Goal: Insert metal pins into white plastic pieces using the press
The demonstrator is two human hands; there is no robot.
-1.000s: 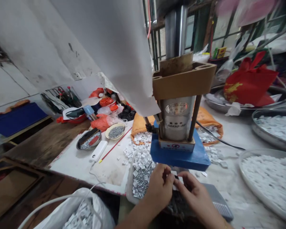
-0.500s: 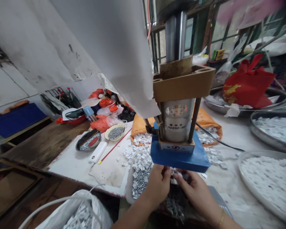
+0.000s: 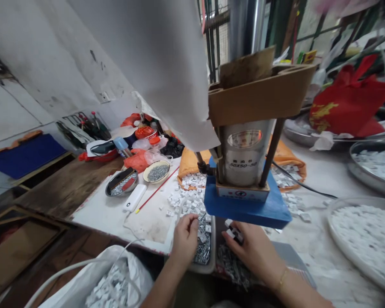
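Between the curved thumb and fingers of the right hand (image 3: 253, 244) sit square white pieces (image 3: 231, 233), near a smooth blue base (image 3: 247, 210). Over a plastic tub (image 3: 201, 269) of shiny metal pins (image 3: 203, 253), the left hand (image 3: 185, 236) bunches its fingertips, their grip unclear.

the press base (image 3: 247, 209) at four o'clock is plain blue, its bracket (image 3: 259, 102) brown, its cylinder (image 3: 239, 156) silver-grey with dark lettering. at five o'clock the held pieces (image 3: 231, 233) are white; at six, the pins (image 3: 203, 253) are silver-grey. between two and three, a red bag (image 3: 353, 105) bears gold print; at eight, a red rod (image 3: 158, 189) is tipped yellow; at nine, a panel (image 3: 22, 156) is dark blue.
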